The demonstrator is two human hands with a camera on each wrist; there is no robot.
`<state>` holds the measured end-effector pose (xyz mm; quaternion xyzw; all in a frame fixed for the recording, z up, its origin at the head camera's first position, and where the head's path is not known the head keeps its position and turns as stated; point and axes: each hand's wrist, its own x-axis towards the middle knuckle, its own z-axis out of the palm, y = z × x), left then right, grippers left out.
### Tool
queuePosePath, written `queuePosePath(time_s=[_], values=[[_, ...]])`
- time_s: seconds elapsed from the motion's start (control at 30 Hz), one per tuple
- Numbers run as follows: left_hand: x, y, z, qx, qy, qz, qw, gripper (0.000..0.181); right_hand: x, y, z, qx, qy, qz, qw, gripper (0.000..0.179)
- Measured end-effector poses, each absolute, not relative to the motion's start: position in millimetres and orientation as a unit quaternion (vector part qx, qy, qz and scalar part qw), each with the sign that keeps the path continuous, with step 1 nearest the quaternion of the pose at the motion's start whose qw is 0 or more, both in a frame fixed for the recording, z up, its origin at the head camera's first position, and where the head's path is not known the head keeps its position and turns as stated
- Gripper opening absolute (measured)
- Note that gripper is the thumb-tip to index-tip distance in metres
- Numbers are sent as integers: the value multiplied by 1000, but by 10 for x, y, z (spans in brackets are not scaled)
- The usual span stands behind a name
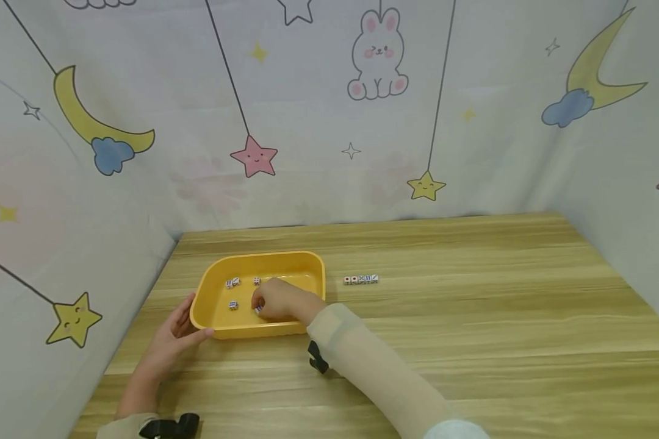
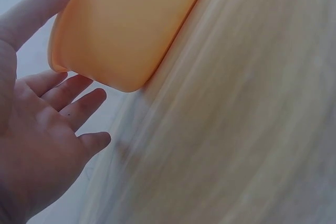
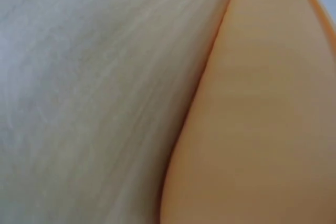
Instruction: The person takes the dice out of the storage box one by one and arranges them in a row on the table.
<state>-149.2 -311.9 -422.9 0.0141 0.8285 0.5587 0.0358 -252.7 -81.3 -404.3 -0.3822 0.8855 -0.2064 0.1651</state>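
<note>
Left fingers spread, thumb apart; right arm stretched forward, right fingers curled

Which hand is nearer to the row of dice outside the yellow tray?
The right hand. It reaches inside the yellow tray, to the left of the row of dice; the left hand is at the tray's near-left corner, farther away.

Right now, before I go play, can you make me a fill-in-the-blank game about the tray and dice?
The dice row outside the tray has ____ dice.
In the head view, that row lies to the tray's ____.
The hand with its thumb on the tray's rim is the person's ____ one.
The backdrop shows ____ crescent moons.

Missing words: five; right; left; two.
</note>
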Motion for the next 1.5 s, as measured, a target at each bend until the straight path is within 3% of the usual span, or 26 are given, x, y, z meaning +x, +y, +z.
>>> queuePosePath(time_s=[0.4,0.8,1.13,1.5], values=[[-1494,-3120,-4254,18,830,557,29,88,-2692,-413,-3740,-383,876,-256,141,17],[-1503,-3123,-4280,41,816,576,34,87,-2866,418,-3467,-328,865,-362,119,26],[-1503,-3138,-4255,18,827,560,50,88,-2932,1166,-3423,-261,887,-371,82,27],[-1498,-3109,-4215,8,831,554,59,88,-2910,1573,-3618,-224,911,-341,68,24]])
